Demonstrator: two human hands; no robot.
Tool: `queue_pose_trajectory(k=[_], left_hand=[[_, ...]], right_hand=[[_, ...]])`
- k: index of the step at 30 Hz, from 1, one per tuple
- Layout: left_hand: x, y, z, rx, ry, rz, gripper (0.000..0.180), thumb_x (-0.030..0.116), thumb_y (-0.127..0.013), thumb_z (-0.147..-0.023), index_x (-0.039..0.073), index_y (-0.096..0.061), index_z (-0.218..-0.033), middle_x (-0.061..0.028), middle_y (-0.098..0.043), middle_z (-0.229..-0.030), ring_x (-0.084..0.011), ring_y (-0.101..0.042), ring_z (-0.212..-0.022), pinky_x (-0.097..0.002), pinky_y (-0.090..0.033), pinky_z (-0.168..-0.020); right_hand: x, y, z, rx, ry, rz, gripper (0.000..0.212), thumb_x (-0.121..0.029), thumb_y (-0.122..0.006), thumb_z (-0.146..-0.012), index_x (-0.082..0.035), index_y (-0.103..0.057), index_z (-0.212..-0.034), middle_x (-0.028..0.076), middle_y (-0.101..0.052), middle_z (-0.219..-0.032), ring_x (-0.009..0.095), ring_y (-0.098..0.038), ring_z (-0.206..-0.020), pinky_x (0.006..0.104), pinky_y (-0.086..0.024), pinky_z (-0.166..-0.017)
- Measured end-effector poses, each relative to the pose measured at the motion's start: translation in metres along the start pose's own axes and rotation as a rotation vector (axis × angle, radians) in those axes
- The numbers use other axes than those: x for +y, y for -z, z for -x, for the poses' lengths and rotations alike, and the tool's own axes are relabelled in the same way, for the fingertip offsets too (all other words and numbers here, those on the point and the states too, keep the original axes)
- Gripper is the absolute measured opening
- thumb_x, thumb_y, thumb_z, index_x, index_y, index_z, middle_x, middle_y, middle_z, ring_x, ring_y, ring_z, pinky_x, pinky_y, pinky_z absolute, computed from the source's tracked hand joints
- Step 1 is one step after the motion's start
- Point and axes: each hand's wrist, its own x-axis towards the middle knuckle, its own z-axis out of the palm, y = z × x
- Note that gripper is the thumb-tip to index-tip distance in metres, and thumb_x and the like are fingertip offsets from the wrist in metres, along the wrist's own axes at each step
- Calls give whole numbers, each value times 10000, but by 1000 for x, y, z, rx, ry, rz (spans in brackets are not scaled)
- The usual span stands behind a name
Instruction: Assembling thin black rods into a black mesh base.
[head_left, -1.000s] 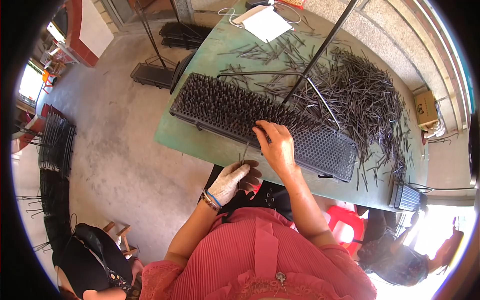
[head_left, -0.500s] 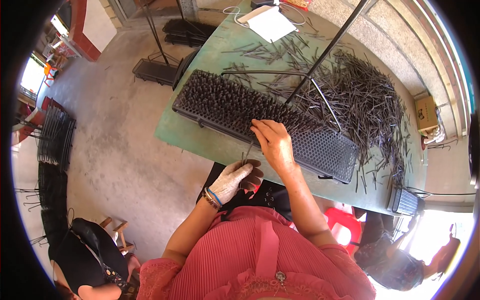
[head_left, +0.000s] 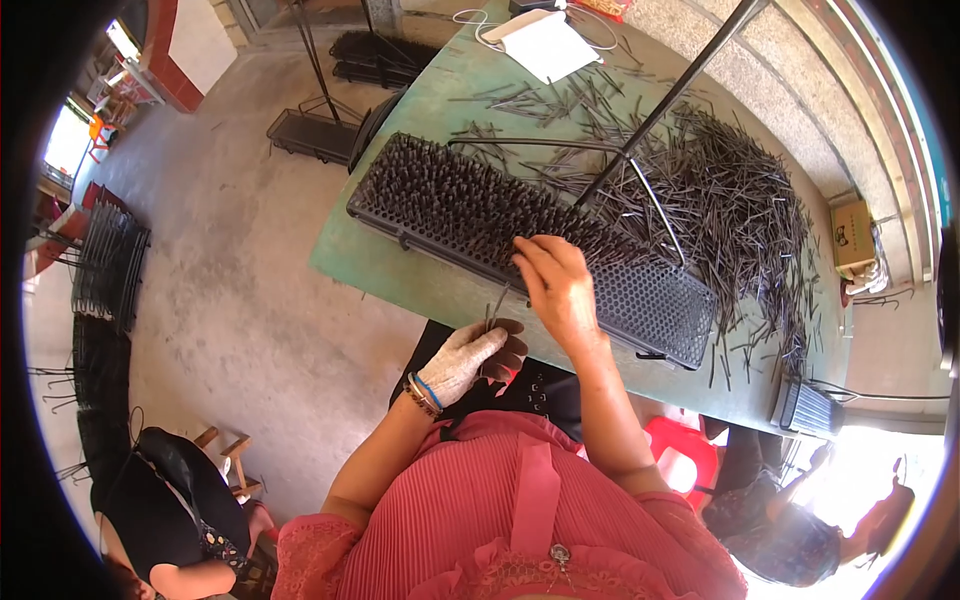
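Observation:
A long black perforated tray (head_left: 655, 308) lies across the near side of the green table. Short dark strips (head_left: 430, 190) stand upright in its holes over the left and middle part, while the right part shows bare holes. My right hand (head_left: 560, 290), ungloved, is at the tray's near middle with its fingers bent together at the edge of the standing strips. Whatever its fingertips pinch is hidden. In front of the table edge my left hand (head_left: 468, 362), in a pale glove with dark fingers, is closed on a few thin dark strips (head_left: 498, 305) that stick up from it.
A big heap of loose dark strips (head_left: 730, 200) covers the table's right side. A black metal rod frame (head_left: 650, 125) rises over the tray. White paper (head_left: 548, 45) lies at the back. Similar trays (head_left: 312, 135) stand on the floor at left. Two other people sit at lower left and right.
My right hand has shifted slightly to the right along the tray. My left hand stays almost where it was, still holding the strips.

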Motion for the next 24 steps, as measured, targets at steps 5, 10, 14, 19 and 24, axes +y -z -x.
queue_pose_trajectory(k=[5,10,14,19,24], left_hand=[[12,-7,4,-94,-41,-73,426,339,-485,-1011,-7,-522,-1256,-69,-650,-1017,-111,-632,-804,-249,-514,-685],[18,-20,-2,-216,19,-231,470,361,-471,-1013,-13,-489,-1297,-61,-644,-1012,-98,-612,-776,-244,-516,-638],[14,-23,-12,-157,98,-244,463,349,-468,-1014,-1,-478,-1316,-57,-640,-1030,-73,-569,-718,-213,-484,-593],[14,-37,-26,-157,123,26,400,114,-488,-942,-20,-470,-1318,-90,-642,-1066,-85,-571,-719,-219,-493,-641],[13,-42,-31,-137,77,61,389,170,-470,-977,-30,-484,-1311,-127,-650,-1087,-131,-628,-839,-274,-529,-754]], right_hand=[[-3,27,19,-342,-493,-449,262,-173,-717,-878,8,-697,-1066,68,-684,-925,110,-607,-763,260,-494,-679],[2,36,46,-396,-841,-776,250,-180,-678,-920,32,-685,-1052,35,-686,-829,75,-603,-756,231,-497,-702],[18,38,53,-3,-760,-758,190,-108,-657,-922,20,-675,-1061,46,-695,-846,86,-626,-800,246,-506,-721],[24,45,26,216,-558,-368,258,-84,-681,-889,-10,-647,-1134,83,-703,-900,124,-652,-797,283,-516,-748],[38,30,25,158,-400,-168,293,-62,-678,-863,-47,-636,-1153,110,-692,-894,257,-660,-833,357,-510,-776]])
